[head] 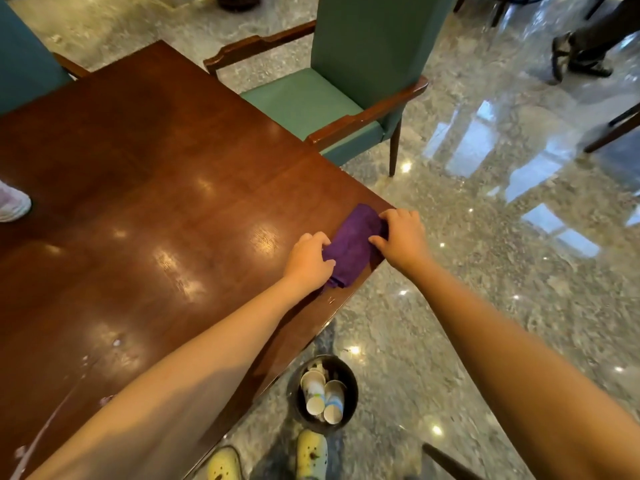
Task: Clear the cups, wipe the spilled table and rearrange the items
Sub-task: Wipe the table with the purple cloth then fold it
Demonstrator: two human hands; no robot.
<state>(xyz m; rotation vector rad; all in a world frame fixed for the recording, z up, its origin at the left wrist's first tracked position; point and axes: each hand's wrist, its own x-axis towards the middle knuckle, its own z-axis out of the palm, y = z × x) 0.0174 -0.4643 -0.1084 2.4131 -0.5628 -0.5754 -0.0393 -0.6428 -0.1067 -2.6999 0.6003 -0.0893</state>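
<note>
Glossy brown table point(156, 202), wet spots point(116, 342) at its near left. Left hand point(308, 259) curled onto the near end of the folded purple cloth point(353, 247), long axis pointing away along the right edge; right hand point(403, 239) clamped on its far side, equally close.

A green armchair point(301, 98) with dark wooden armrests stands on the polished marble floor point(485, 271), which reflects bright windows and small lamps. A second chair point(24, 64) of the same green shows at the far left corner of the floor in view. At the far right, a person's foot in a dark sandal point(562, 53) is on the floor. A pink and white shoe point(12, 202) shows at the left edge. Two yellow clogs point(311, 452) stand at the near edge.
</note>
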